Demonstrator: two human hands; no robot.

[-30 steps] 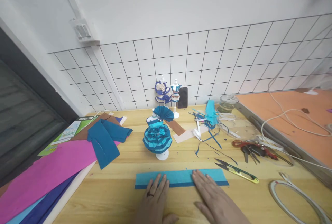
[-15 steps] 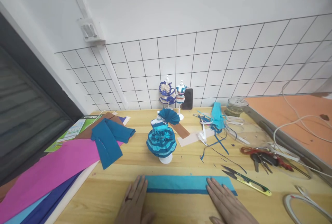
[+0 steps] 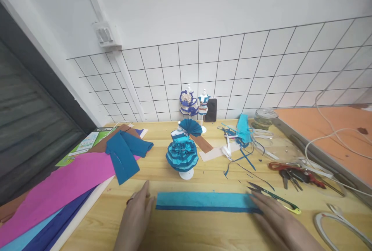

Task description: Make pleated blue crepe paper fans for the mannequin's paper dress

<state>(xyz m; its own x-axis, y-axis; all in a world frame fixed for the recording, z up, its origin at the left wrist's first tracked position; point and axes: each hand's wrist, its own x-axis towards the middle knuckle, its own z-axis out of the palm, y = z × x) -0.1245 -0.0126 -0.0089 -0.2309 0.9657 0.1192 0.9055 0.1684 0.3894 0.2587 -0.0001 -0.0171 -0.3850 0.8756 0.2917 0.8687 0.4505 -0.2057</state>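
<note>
Left hand (image 3: 136, 217) and right hand (image 3: 280, 222) parted, perhaps touching flat two-tone strip (image 3: 203, 200).

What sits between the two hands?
A blue paper strip, flat on the table, from beside the left hand to under the right hand. Head view.

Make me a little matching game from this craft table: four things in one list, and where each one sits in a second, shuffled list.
Things:
1. blue paper strip
2. thread snips
3. phone
4. pink paper sheet

Places:
A. propped against the wall grid at the back
B. at the far left, lying over dark blue sheets
C. flat between the left hand and the right hand
D. just beyond the right hand's fingertips, near the keys

Pairs: 1-C, 2-D, 3-A, 4-B
</note>
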